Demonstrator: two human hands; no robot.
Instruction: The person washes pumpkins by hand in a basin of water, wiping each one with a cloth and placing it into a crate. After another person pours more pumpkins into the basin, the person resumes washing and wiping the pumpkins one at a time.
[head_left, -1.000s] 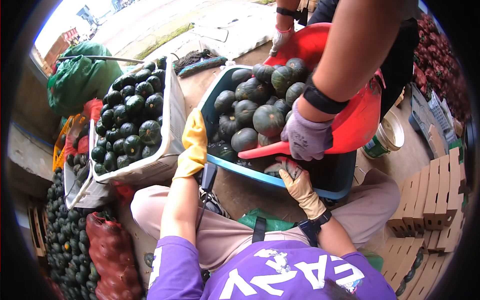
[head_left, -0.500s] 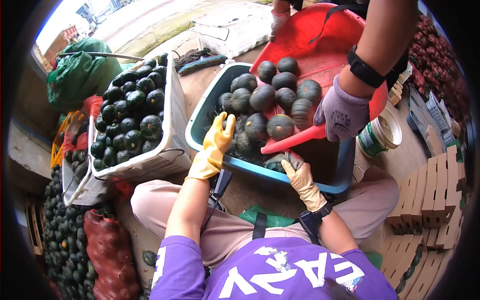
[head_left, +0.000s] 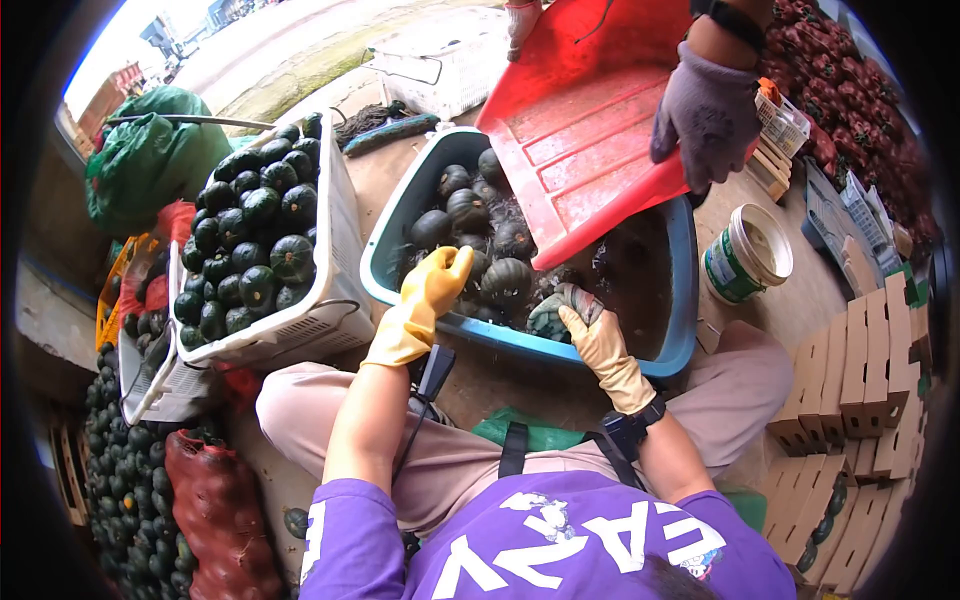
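A blue tub [head_left: 470, 329] of water stands before me with several dark green squashes [head_left: 506, 282] in it. My left hand [head_left: 430, 295], in a yellow rubber glove, is at the tub's near-left rim with its fingers curled; whether anything is inside them is hidden. In a pale yellow glove, my right hand [head_left: 600, 345] grips a greyish cloth [head_left: 578, 300] against a squash at the near rim. Over the tub, another person's gloved hands [head_left: 712, 115] tilt a large red scoop [head_left: 590, 140], whose inside shows no squashes.
To the left is a white crate [head_left: 345, 255] full of squashes, with a red net sack [head_left: 215, 510] and a squash pile [head_left: 125, 480] below. A white bucket [head_left: 745, 252] stands right of the tub, near stacked cardboard trays [head_left: 860, 370]. A white basket [head_left: 440, 75] is behind.
The squashes on the red scoop have dropped into the tub, and water splashes. The other person's scoop has tipped up more steeply. My left hand's fingers have curled in.
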